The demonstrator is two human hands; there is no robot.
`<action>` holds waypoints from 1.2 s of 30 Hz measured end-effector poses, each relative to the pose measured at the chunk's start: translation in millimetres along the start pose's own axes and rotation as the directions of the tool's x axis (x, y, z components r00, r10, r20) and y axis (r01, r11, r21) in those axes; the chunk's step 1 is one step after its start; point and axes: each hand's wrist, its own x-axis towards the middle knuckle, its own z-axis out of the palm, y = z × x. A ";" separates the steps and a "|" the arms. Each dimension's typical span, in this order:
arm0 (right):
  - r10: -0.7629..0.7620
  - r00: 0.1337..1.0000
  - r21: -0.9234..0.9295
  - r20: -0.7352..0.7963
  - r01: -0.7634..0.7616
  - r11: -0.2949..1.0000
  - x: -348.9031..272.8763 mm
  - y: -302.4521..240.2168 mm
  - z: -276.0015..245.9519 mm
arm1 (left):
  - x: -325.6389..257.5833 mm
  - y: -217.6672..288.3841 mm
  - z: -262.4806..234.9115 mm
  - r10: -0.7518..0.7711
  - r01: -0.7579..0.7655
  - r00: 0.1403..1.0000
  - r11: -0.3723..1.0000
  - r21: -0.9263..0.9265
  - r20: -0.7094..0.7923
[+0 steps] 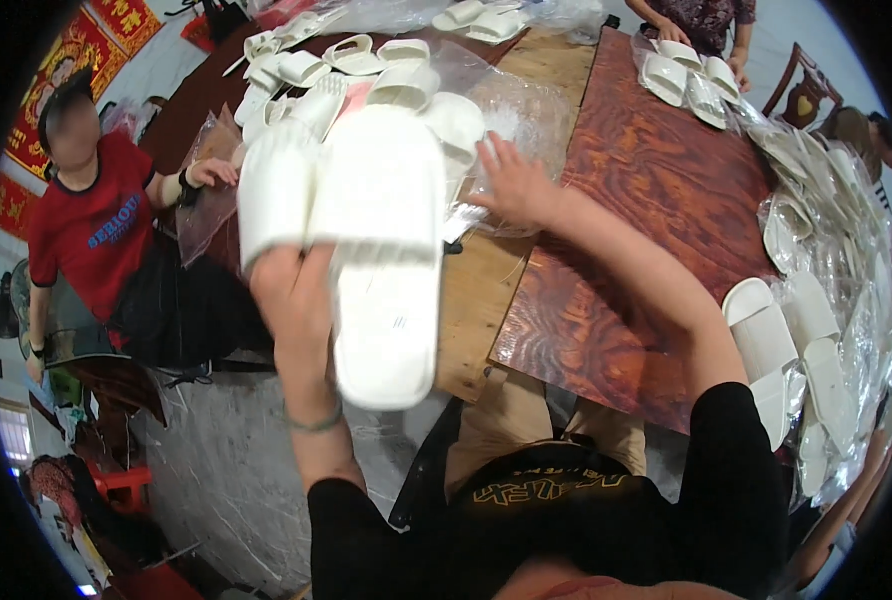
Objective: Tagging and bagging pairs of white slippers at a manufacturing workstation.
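Observation:
A pair of white slippers [381, 200] is lifted over the table's near left side, with my left hand [296, 290] closed around one of them. That slipper is partly hidden behind the other, whose sole hangs lower. My right hand [514, 180] reaches forward with fingers spread and holds nothing. Just beyond it lies a heap of clear plastic bags [536, 105]; whether my fingers touch the plastic I cannot tell. Behind the raised pair, several loose white slippers [356, 58] are piled on the tabletop.
Bagged white slippers [821, 350] line the right edge of the reddish wood tabletop [656, 200]. A bare plywood strip [471, 320] runs beside it. A co-worker in a red shirt [101, 200] stands at the left; another person's hands [674, 32] are by slippers at the far right.

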 end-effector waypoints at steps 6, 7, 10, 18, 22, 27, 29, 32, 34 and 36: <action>-0.489 0.833 -0.273 0.259 0.548 0.790 -81.2 -16.4 -66.0 | 121.9 0.9 160.3 0.222 -0.289 0.942 0.917 0.274 0.251; -0.457 0.846 -0.187 0.274 0.513 0.838 -101.7 -22.0 -89.6 | 132.3 -10.2 182.7 0.181 -0.259 0.950 0.912 0.317 0.255; -0.382 0.888 -0.051 0.254 0.407 0.912 -176.2 -4.2 -153.5 | 137.0 -18.6 233.1 0.117 -0.237 0.936 0.906 0.351 0.331; 0.164 0.967 -0.168 0.193 -0.132 0.977 -326.6 8.8 -236.6 | 95.8 -58.5 275.8 0.058 -0.314 0.910 0.744 0.590 0.411; 0.500 0.865 -0.343 0.045 -0.456 0.821 -402.4 17.1 -221.7 | 105.3 -39.4 273.9 0.127 -0.304 0.925 0.813 0.496 0.359; 0.573 0.783 -0.153 -0.242 -0.614 0.774 -434.4 27.6 -181.6 | 125.9 -32.3 238.4 0.166 -0.252 0.964 0.817 0.519 0.208; 0.682 0.670 0.036 -0.294 -0.705 0.708 -450.4 34.2 -166.8 | 136.4 -45.7 214.4 0.181 -0.226 0.974 0.833 0.506 0.138; 0.540 0.816 -0.122 -0.208 -0.569 0.813 -450.9 45.2 -156.4 | 138.6 -59.7 186.4 0.085 -0.166 0.982 0.814 0.557 0.168; 0.598 0.770 -0.067 -0.223 -0.625 0.778 -435.6 42.2 -152.1 | 132.6 -72.9 183.9 0.080 -0.191 0.975 0.776 0.601 0.207; 0.632 0.742 -0.044 -0.226 -0.655 0.754 -428.3 46.6 -148.4 | 126.3 -84.6 185.1 -0.037 -0.114 0.974 0.768 0.631 0.222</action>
